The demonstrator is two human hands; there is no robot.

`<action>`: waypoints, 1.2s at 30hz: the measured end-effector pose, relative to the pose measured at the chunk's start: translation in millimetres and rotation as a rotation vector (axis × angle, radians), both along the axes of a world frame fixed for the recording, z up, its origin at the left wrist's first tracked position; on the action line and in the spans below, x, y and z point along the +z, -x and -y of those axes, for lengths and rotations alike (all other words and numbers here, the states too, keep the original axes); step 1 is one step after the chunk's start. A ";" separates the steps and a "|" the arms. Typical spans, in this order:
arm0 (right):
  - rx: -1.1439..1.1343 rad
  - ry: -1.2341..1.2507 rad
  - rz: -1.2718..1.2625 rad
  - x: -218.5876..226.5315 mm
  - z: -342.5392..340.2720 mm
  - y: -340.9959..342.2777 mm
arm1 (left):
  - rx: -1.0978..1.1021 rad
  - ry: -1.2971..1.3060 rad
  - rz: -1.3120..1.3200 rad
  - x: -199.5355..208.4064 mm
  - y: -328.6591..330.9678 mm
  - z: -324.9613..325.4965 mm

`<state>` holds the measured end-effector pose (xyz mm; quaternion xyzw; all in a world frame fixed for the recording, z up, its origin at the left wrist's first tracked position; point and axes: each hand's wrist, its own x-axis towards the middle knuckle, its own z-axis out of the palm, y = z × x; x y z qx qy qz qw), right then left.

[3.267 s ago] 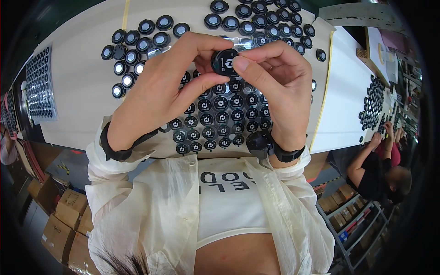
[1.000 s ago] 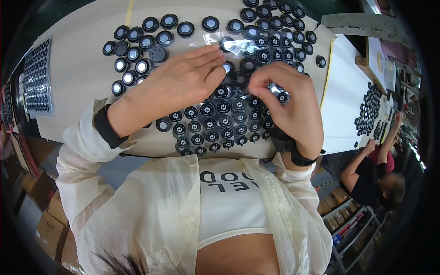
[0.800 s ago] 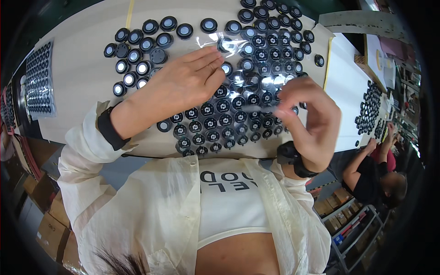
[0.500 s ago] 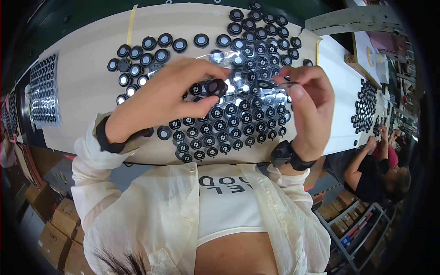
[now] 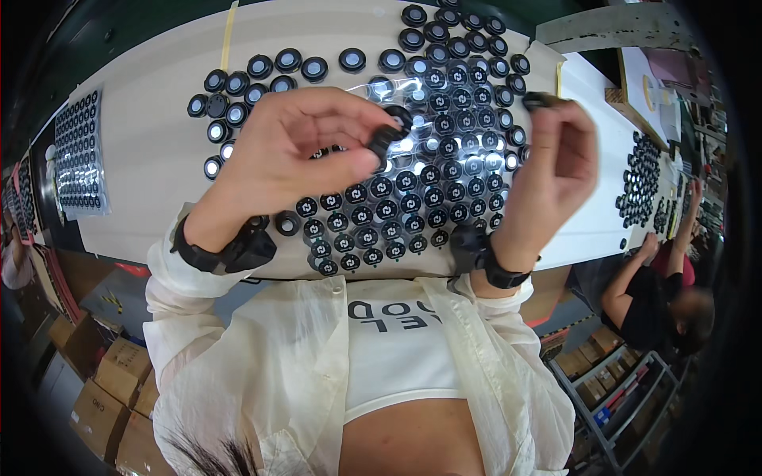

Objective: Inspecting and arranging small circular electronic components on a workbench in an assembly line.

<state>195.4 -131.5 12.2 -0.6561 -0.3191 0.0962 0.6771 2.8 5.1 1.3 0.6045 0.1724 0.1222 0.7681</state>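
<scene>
My left hand (image 5: 305, 147) is closed, with thumb and fingertips pinching a black round cap (image 5: 384, 141) held tilted above the table. Beneath it lies a clear plastic sheet (image 5: 413, 163) bearing rows of round black stickers with a light mark. My right hand (image 5: 562, 155), to the right of the sheet, pinches a small black round sticker (image 5: 536, 101), smeared by motion, between thumb and finger. Loose black caps (image 5: 352, 59) with pale grey centres stand beyond and to the left of the sheet. One black cap (image 5: 286, 223) is near my left wrist.
A second sticker sheet (image 5: 78, 155) lies at the table's left end. Many black caps (image 5: 639, 182) cluster on the white surface at right, near another person (image 5: 647, 293). Cardboard boxes (image 5: 99, 416) stand on the floor at lower left, a metal rack (image 5: 627, 404) at lower right.
My right hand has moved up and right, carrying the black sticker away from the sheet. My left hand has shifted slightly and turned the cap it holds.
</scene>
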 end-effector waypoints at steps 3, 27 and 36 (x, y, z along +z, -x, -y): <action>0.113 -0.052 -0.161 6.8 2.3 -12.3 | 0.084 0.254 0.175 -12.7 9.8 -4.1; 0.721 -0.112 -1.174 -14.9 -15.4 32.8 | 0.284 -0.799 0.035 -2.3 3.9 2.5; 0.761 -0.147 -0.970 -25.5 -12.1 22.2 | 0.306 -0.896 -0.015 -5.2 1.5 2.8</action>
